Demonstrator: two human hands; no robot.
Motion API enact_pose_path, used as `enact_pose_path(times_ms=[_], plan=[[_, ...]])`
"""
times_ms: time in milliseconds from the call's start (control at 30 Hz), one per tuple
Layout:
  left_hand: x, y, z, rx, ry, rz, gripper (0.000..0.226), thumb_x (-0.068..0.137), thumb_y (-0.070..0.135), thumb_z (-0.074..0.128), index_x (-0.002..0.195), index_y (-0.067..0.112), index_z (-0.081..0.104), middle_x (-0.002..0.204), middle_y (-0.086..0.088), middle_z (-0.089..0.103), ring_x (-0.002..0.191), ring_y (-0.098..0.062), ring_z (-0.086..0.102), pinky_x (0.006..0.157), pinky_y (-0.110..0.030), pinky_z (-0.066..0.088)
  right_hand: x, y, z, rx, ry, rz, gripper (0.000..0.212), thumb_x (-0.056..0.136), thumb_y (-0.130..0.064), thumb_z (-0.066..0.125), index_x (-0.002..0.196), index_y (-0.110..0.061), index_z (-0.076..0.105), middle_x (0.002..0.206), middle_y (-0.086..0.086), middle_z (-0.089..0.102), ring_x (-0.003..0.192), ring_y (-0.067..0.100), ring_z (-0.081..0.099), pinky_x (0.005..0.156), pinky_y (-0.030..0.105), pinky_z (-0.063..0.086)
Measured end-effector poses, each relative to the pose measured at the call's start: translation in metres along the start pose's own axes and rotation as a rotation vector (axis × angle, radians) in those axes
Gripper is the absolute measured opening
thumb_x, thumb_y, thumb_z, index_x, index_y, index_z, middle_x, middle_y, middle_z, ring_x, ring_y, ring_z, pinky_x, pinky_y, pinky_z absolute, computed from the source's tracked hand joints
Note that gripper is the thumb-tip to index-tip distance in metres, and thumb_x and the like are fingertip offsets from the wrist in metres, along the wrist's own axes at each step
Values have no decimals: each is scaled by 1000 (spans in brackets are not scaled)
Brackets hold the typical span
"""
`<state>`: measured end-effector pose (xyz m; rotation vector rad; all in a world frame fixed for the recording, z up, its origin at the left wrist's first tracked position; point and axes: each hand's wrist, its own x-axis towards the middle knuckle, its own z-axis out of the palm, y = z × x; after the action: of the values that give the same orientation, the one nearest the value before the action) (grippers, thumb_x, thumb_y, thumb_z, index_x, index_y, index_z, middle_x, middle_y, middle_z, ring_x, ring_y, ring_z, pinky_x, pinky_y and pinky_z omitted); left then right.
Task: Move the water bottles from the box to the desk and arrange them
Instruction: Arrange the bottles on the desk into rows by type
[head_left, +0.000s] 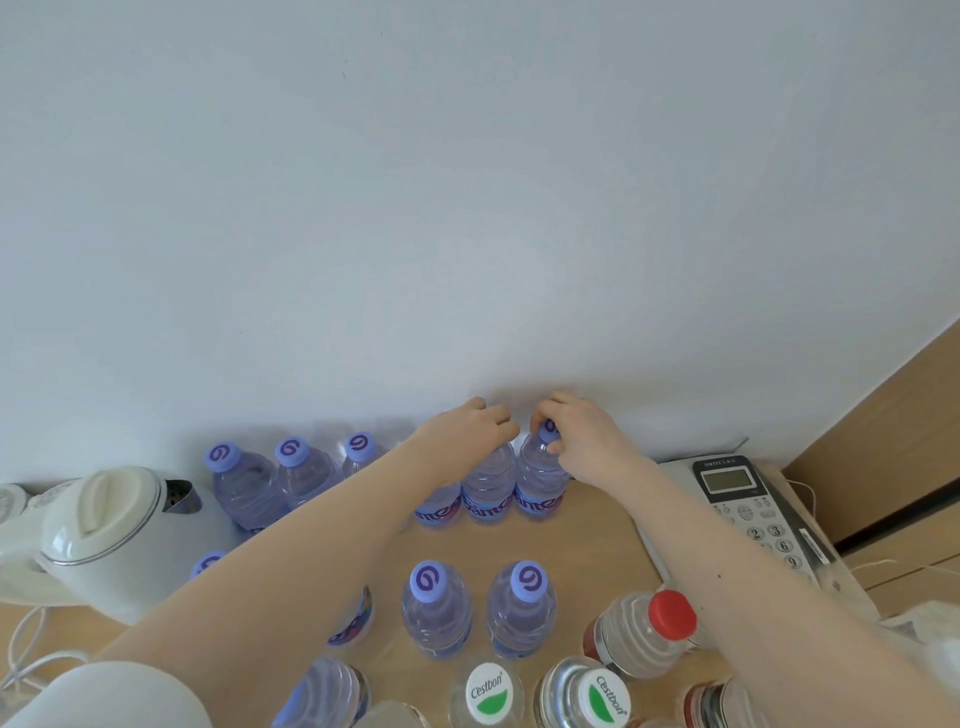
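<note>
As the left hand (467, 431) grips one bottle (488, 483), hiding its cap, the right hand (584, 439) pinches the next bottle (540, 480); two green caps (488, 688) sit near.

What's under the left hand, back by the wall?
A clear, purple-labelled bottle stands under the left hand. The curled fingers cover its cap and neck, so those cannot be seen.

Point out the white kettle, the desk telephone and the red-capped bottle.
white kettle (124, 551): head view, on its body below the lid.
desk telephone (748, 513): head view, on its keypad.
red-capped bottle (631, 633): head view, on its clear shoulder.
</note>
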<state>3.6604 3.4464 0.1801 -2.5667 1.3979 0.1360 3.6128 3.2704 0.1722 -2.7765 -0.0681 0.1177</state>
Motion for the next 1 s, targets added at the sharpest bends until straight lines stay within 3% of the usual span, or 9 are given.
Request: enact_pose_path(times_ms=[167,267,400,633,1000], plan=[[-1,4,-2,-51,-15,-55,36,90,-9,42,120,11,45,123,-5,45,91,-19,33,88,-34,45,-3,-5,-1,-37,-28,16,30,86,2,55,111,-12,61,111,5,53,102,27,54,82,32,43],[-7,6,0,-69,14,-115,43,93,-3,43,131,16,42,136,-2,41,107,-22,44,85,-31,44,-7,-7,-4,-50,-51,39,33,90,-7,54,121,-17,58,119,5,52,110,27,52,88,34,44],[-17,11,-4,-99,99,-206,45,96,9,45,138,20,38,147,-1,32,118,-22,44,85,-30,43,-17,-11,-8,-95,-24,58,42,93,-18,53,134,-25,49,133,0,46,121,25,42,91,36,45],[-44,22,-14,-171,238,-320,40,97,26,49,135,19,42,139,-2,40,118,-22,44,88,-29,39,-35,-27,-14,-41,115,-53,36,96,-22,52,132,-23,51,131,-1,47,122,21,40,89,32,41],[-105,49,-27,-347,333,-436,44,95,26,54,137,17,43,138,-4,43,123,-23,43,89,-31,40,-78,-62,-17,12,142,-105,35,96,-23,53,131,-20,53,128,4,49,121,23,42,90,35,43]])
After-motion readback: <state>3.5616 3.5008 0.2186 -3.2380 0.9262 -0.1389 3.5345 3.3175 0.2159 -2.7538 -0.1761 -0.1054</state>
